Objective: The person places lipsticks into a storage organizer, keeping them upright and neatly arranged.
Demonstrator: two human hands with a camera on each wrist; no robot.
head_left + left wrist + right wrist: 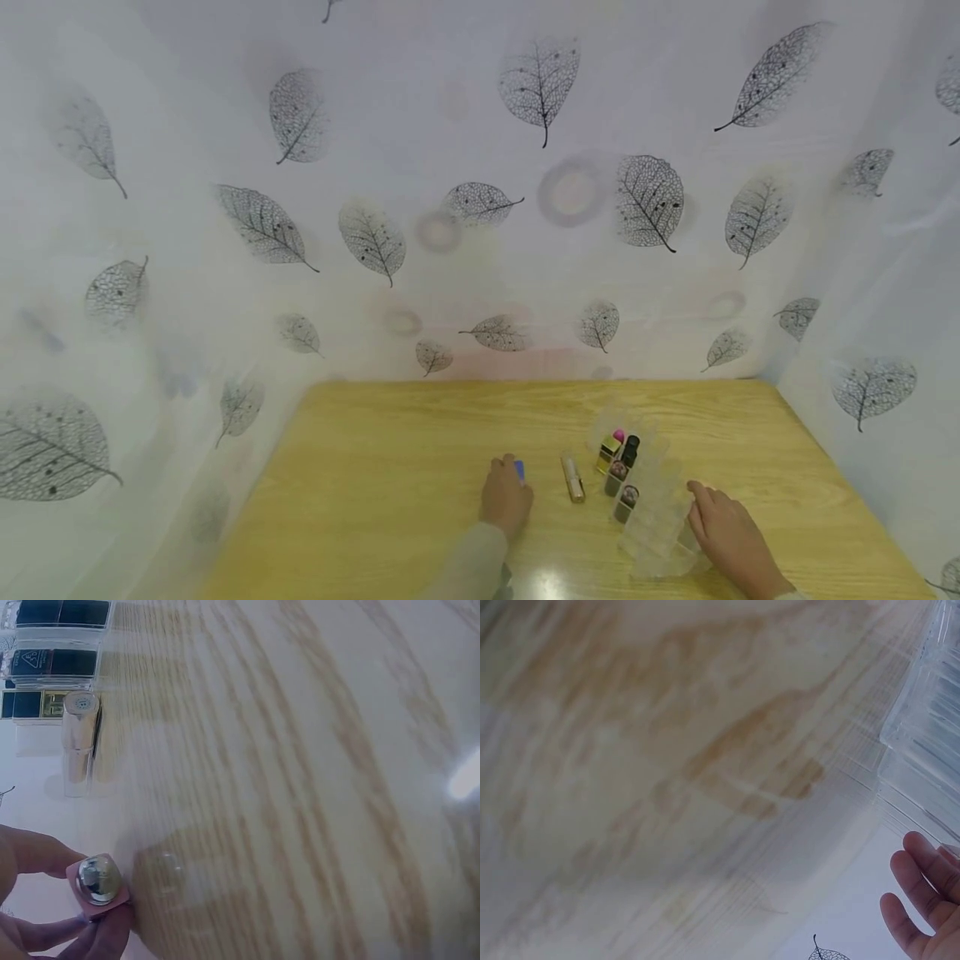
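My left hand pinches a small cosmetic tube between thumb and fingers, over the table. In the left wrist view the tube's end is a silver dome in a pink, squarish rim; the head view shows only a bit of blue beside the fingers. My right hand is at the right side of a clear stepped lipstick organizer. Its fingers are loosely extended by the organizer's edge; whether they touch it, I cannot tell. Several lipsticks stand in the organizer's left compartments.
A gold-and-clear lipstick tube lies on the wooden table between the left hand and the organizer. Behind and on both sides hangs a pale curtain printed with dark leaves. Light glares off the table's near edge.
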